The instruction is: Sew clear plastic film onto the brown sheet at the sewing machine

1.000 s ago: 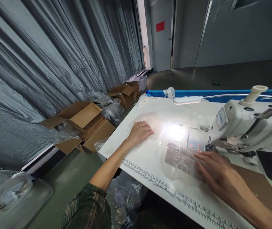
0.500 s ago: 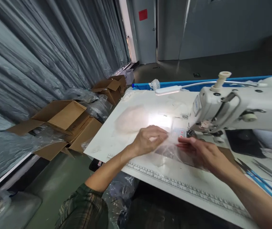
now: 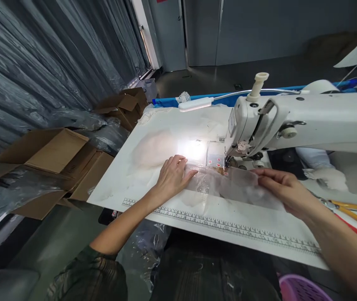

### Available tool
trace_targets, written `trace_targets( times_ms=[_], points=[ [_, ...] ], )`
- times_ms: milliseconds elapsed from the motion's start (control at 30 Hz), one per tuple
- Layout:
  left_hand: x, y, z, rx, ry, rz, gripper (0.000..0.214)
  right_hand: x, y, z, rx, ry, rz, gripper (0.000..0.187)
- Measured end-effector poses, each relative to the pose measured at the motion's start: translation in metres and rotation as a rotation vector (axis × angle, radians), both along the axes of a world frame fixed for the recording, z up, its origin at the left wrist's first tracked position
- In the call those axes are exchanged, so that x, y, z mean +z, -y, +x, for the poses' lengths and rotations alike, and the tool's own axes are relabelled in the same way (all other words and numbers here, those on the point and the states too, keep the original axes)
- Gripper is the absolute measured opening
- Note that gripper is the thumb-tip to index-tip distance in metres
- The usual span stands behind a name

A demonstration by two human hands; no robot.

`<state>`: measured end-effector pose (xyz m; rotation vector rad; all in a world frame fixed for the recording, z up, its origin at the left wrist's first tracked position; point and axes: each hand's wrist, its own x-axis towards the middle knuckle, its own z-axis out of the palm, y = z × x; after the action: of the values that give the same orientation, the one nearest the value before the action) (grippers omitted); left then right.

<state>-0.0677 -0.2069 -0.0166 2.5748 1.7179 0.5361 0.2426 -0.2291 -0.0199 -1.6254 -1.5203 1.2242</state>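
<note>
A thin, translucent sheet [image 3: 244, 184] lies wrinkled across the sewing table in front of the sewing machine [image 3: 303, 119], its far edge close to the presser foot. My left hand [image 3: 172, 174] rests at the sheet's left end, thumb and fingers apart. At the right end, my right hand [image 3: 280, 186] pinches the sheet's edge between thumb and fingers. Beside the needle, the metal plate [image 3: 215, 160] carries small red marks. The sheet's see-through folds make its exact outline hard to tell.
A ruler strip [image 3: 222, 228] runs along the front of the white table [image 3: 112, 184]. Orange-handled pliers [image 3: 352, 207] lie at right. A lit lamp [image 3: 196, 104] sits at the back. Cardboard boxes [image 3: 56, 154] stand left, and a purple basket [image 3: 303, 288] below right.
The view has turned right and down. My right hand has moved away from my left, drawing the sheet out flatter. My left thumb has spread from its fingers.
</note>
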Motion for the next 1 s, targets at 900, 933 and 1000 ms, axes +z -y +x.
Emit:
trace_targets(
  times_ms=[900,933,1000],
  points=[
    [0.02,-0.079,-0.153,-0.164,-0.076,-0.029,0.033,-0.006,-0.031,-0.213,0.853,0.745,0.773,0.034],
    [0.023,-0.084,-0.155,-0.157,-0.022,0.013,0.03,-0.003,-0.037,-0.222,0.846,0.752,0.741,0.035],
    [0.03,-0.092,-0.16,-0.13,0.047,0.08,0.025,0.003,-0.052,-0.242,0.816,0.773,0.66,0.036]
  ],
)
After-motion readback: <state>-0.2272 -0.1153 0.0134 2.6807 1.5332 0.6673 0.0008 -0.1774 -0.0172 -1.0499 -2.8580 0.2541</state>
